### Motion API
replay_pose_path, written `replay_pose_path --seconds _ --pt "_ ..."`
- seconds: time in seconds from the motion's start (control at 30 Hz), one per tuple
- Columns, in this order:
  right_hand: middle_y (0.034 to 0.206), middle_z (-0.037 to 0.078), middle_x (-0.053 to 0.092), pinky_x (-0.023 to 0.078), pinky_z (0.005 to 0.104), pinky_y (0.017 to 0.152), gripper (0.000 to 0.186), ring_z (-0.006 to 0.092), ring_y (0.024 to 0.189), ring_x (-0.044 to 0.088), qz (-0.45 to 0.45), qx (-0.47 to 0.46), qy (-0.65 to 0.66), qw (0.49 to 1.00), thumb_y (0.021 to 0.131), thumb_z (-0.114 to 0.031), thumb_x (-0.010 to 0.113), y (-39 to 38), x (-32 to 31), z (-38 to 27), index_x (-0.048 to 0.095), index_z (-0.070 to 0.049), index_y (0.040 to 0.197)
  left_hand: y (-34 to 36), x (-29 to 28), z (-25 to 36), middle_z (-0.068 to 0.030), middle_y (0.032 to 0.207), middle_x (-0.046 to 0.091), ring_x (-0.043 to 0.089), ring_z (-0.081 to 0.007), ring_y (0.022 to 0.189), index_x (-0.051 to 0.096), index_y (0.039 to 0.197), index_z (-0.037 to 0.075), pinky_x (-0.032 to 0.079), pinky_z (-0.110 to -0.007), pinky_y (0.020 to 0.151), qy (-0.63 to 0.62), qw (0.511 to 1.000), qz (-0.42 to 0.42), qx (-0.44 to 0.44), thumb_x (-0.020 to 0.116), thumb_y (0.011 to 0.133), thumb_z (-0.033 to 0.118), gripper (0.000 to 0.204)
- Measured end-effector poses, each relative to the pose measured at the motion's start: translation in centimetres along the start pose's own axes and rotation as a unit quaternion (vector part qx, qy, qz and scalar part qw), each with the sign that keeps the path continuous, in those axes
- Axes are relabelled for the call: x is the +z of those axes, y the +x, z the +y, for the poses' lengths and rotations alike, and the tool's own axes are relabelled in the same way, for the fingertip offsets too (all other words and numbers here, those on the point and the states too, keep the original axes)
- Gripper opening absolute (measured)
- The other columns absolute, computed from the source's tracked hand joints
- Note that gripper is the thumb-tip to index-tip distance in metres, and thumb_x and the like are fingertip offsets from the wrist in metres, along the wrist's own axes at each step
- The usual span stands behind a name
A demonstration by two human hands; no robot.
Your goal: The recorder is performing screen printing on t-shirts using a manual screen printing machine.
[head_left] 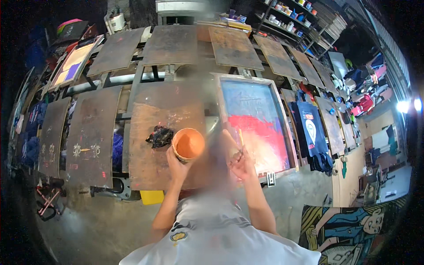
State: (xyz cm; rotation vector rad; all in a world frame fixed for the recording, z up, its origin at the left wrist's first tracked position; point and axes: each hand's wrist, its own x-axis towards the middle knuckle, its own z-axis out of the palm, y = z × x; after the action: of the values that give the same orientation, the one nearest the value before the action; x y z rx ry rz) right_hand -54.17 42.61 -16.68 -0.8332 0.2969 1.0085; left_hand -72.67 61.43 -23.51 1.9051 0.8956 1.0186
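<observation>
While half-curled, left hand around an orange-coated tub, right hand around a thin stick, both hands full.

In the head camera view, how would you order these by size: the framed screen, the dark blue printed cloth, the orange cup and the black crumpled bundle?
Largest to smallest, as they look:
1. framed screen
2. dark blue printed cloth
3. orange cup
4. black crumpled bundle
Nearness may enlarge the cup, so its true rank is unsure.

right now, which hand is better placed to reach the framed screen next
Right, probably: the right hand, with a thin stick, is nearest the screen; the left hand is around the cup.
</observation>
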Motion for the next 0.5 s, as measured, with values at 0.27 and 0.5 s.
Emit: replay_pose_path --seconds 0.27,0.5 --pt "0.061 -0.004 0.038 0.039 0.0349 0.068 0.042 0.0143 0.062 0.042 -0.058 -0.014 0.087 0.994 0.094 -0.054 0.062 -0.9 -2.5 -3.5 0.054 -0.020 0.070 -1.1 0.7 -1.6 -0.0213 0.138 0.042 0.042 -0.0398 0.129 0.039 0.141 -0.001 0.036 -0.047 0.109 0.050 0.999 -0.009 0.002 0.094 0.062 0.033 0.102" --pt "0.068 0.001 0.052 0.043 0.0339 0.069 0.040 0.0159 0.066 0.050 0.004 -0.192 -0.173 0.966 0.104 -0.036 0.053 -2.9 -7.6 -12.1 0.051 -0.009 0.075 -3.9 2.5 3.1 -0.0240 0.146 0.032 0.039 -0.0398 0.134 0.034 0.146 -0.001 0.033 -0.049 0.112 0.149 0.985 0.064 -0.059 0.077 0.086 0.022 0.078"
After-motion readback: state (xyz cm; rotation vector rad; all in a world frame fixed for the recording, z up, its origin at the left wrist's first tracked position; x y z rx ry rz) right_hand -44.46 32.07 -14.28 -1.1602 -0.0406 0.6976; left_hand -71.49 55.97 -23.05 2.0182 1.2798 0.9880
